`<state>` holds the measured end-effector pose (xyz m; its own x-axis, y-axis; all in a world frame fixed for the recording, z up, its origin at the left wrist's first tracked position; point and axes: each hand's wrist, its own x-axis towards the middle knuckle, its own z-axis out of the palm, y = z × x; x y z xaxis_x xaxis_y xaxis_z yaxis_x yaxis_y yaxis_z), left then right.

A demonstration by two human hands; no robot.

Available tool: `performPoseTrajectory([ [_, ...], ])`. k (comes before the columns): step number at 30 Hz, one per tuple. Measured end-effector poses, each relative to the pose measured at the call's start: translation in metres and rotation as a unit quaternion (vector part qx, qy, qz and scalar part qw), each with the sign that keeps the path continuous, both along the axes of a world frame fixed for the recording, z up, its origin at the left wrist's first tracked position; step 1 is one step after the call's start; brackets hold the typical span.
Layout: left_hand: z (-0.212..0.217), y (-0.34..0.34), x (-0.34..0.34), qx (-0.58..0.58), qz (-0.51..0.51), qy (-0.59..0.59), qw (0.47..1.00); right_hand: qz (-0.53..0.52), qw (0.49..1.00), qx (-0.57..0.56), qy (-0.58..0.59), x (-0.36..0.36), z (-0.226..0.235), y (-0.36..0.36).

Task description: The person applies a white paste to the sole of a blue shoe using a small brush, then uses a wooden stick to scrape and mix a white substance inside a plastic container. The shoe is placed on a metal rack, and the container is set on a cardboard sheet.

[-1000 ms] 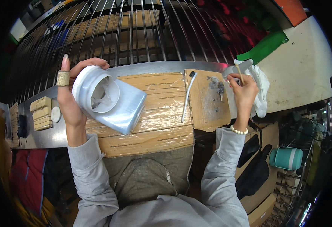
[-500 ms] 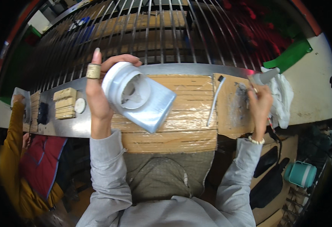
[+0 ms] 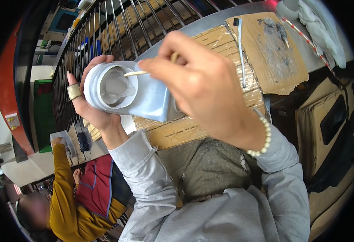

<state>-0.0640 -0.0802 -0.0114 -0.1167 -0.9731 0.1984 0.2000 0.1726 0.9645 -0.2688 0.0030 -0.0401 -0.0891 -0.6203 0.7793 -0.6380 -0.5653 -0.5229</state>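
My left hand [image 3: 94,115] is wrapped around the neck end of a tilted, whitish plastic jar [image 3: 146,97]; its thumb wears a tan band. The jar's wide mouth faces up toward me, with pale grey matter and a thin, torn-looking white lining inside. Above the jar's side, my right hand [image 3: 205,86] pinches a thin wooden stick [image 3: 137,74]. The stick's tip reaches over the rim into the mouth; whether it touches the grey matter, I cannot tell. A beaded bracelet [image 3: 263,135] circles my right wrist.
Film-wrapped cardboard [image 3: 181,132] lies beneath the jar. Right of it are a slim white-handled brush [image 3: 241,52] and a grey-smeared cardboard piece [image 3: 274,60]. A white cloth [image 3: 326,32] and a red-white striped cord [image 3: 306,39] lie beyond. Metal bars [image 3: 124,24] run behind. A person in mustard sleeves [image 3: 61,165] works at left.
My right hand has come from the smeared cardboard leftward to the jar's mouth with the stick. The jar is still in my left hand, and the view has turned toward the left.
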Motion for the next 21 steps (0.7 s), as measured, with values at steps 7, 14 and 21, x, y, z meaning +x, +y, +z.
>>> performPoseTrajectory([
  [7,-0.002,0.002,0.001,0.005,0.039,-0.013,0.999,-0.091,0.992,-0.015,0.085,0.028,0.008,-0.006],
  [14,-0.001,0.002,-0.001,0.004,0.018,-0.003,1.000,-0.070,0.997,0.022,0.021,0.049,0.005,-0.014],
  [21,0.000,0.002,0.000,-0.005,-0.011,0.005,1.000,0.115,0.970,0.100,-0.191,0.022,-0.002,-0.020],
])
